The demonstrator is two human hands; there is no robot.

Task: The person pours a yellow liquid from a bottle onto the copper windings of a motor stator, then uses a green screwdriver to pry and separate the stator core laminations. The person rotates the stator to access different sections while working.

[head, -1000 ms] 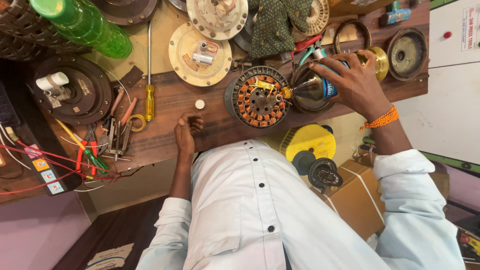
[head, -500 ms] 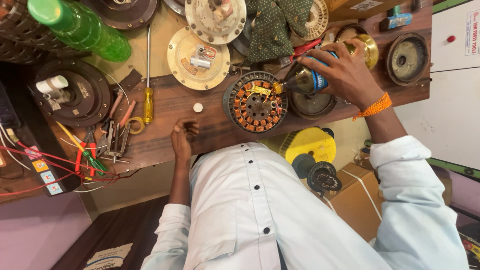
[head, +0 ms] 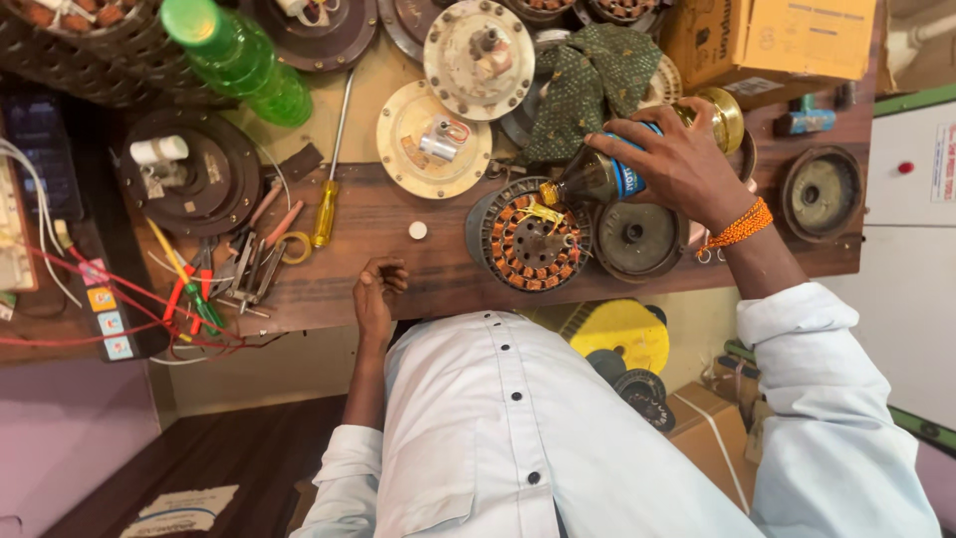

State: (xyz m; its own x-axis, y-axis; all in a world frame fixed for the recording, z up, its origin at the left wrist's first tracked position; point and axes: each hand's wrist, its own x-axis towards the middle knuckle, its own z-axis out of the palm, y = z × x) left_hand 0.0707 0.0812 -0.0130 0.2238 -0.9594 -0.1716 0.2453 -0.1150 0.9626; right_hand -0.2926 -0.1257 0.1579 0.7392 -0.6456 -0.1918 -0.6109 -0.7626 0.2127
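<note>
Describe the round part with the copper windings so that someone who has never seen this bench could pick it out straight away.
Start at the long brown wooden workbench and go to its near edge, just ahead of the person's white shirt. There lies the stator, under the tip of the small dark bottle tilted in the right hand. Unlike the plain metal covers around it, it shows a ring of orange-copper coils.

A green bottle [head: 239, 62], yellow-handled screwdriver [head: 326, 204] and pliers [head: 249, 267] (beside red wires [head: 129, 289]) lie on the bench

Bare wood [head: 398, 224] lies open between screwdriver [head: 325, 211] and stator [head: 528, 236].
</note>
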